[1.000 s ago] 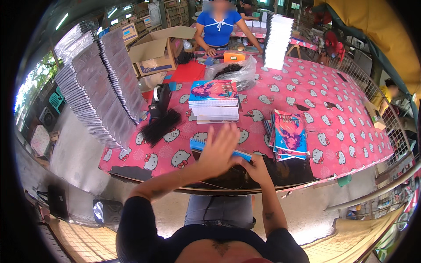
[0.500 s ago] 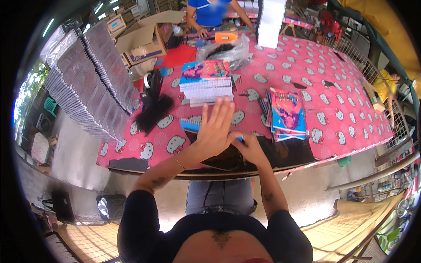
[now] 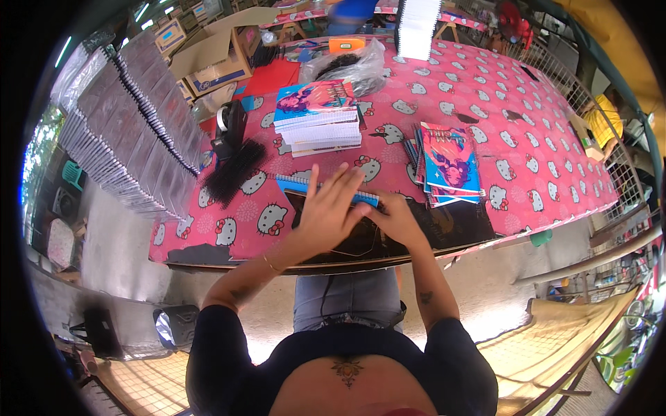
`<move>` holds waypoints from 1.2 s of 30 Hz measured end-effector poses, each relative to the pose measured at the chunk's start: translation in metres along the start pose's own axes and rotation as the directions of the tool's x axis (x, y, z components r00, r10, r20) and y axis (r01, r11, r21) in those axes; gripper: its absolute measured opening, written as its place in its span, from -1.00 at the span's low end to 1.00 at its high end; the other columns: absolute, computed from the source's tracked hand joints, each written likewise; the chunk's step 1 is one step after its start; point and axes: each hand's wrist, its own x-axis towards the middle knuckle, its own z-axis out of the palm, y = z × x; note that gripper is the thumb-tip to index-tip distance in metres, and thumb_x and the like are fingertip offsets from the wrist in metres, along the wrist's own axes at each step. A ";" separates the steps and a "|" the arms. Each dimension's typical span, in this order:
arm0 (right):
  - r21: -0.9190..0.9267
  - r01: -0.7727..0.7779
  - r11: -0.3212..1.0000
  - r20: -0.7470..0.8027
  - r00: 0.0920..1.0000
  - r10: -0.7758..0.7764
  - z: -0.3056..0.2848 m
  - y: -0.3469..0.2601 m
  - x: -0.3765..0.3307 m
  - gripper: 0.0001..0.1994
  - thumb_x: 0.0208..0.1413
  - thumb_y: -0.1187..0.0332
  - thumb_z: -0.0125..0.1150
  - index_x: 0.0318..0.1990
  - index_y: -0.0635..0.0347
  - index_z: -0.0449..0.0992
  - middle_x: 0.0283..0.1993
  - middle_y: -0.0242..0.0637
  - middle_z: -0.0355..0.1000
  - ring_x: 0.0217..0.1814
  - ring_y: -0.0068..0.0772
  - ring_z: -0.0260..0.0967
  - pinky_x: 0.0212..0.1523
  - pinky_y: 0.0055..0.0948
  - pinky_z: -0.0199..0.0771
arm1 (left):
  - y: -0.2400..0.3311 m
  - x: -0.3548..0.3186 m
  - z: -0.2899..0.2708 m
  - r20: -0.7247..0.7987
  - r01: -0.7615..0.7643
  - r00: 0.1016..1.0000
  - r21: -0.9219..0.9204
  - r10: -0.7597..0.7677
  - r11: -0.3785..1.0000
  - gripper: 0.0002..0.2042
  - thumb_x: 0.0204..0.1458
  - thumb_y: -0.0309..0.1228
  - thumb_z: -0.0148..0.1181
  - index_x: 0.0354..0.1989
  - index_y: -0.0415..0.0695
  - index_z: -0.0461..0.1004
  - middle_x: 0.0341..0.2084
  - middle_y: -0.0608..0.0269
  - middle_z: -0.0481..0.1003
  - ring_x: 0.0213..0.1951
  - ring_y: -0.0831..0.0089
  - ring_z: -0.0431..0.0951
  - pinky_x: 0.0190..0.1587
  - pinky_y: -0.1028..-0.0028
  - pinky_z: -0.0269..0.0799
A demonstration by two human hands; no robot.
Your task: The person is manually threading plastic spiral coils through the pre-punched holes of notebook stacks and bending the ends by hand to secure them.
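- Hands are seen together at the near edge of the table, which is covered by a pink cloth printed with white cartoon cats.
- Left hand is laid flat, fingers spread and apart, on a blue-covered notebook with a spiral edge; nothing is clamped in it.
- Right hand is set just at 3 o'clock of the left, touching it at the fingertips, and is curled low over the same notebook; whether anything is pinched in it cannot be told.
- Only a strip of the notebook is shown, at 11 o'clock of the left hand, the rest being hidden beneath both palms.
- At 12 o'clock of the hands a stack of notebooks with a colourful illustrated cover on top is placed, well apart from them.
- At 2 o'clock a second, lower pile of illustrated notebooks is laid, near the right hand.
- At 10 o'clock a bundle of black spiral bindings is spread, with a black tape dispenser just beyond it.
- Further at 10 o'clock long rows of plastic-wrapped packs are stacked along the left side.
- At 12 o'clock, far across the cloth, a clear plastic bag and a tall white paper stack are seen.
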 end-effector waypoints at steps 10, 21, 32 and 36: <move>-0.038 0.065 0.997 0.064 0.996 -0.062 -0.045 -0.017 0.007 -0.90 0.19 0.52 0.28 -0.20 0.40 0.58 -0.31 -0.32 0.59 -0.28 -0.63 0.48 -0.20 -0.54 0.51 | -0.020 0.016 0.006 0.005 -0.054 0.998 -0.134 0.055 0.989 -0.84 0.23 -0.29 0.16 -0.29 -0.12 0.51 -0.41 0.26 0.55 -0.24 0.25 0.60 0.40 -0.12 -0.03; 0.053 0.205 0.977 -0.139 0.971 -0.196 -0.004 -0.023 -0.013 -0.84 0.22 0.40 0.29 -0.11 0.27 0.57 -0.33 -0.22 0.54 -0.33 -0.60 0.47 -0.24 -0.47 0.50 | -0.018 0.034 -0.040 -0.015 -0.167 0.984 -0.396 0.176 0.903 -0.74 0.03 -0.54 0.26 -0.07 -0.14 0.57 -0.26 0.16 0.58 -0.15 0.16 0.55 0.00 0.19 0.39; -0.794 0.016 0.607 -0.278 0.880 -0.386 -0.136 0.019 -0.022 -0.51 0.08 0.33 0.38 0.21 0.14 0.52 0.21 -0.07 0.47 0.25 0.01 0.43 0.20 -0.16 0.43 | -0.211 0.078 0.030 -0.098 -0.105 0.987 0.186 0.125 0.977 -0.72 0.11 -0.39 0.26 -0.01 -0.16 0.57 -0.12 0.02 0.62 -0.07 0.05 0.63 -0.02 0.21 0.55; -0.903 -0.074 0.423 -0.204 0.941 -0.269 -0.139 0.062 -0.022 -0.26 -0.02 -0.02 0.46 0.31 0.06 0.42 0.37 -0.16 0.34 0.45 -0.03 0.21 0.36 -0.09 0.25 | -0.195 0.083 0.010 0.023 -0.014 1.000 0.067 0.012 0.998 -0.73 0.09 -0.41 0.26 -0.03 -0.15 0.59 -0.18 0.13 0.63 -0.08 0.14 0.61 -0.03 0.16 0.49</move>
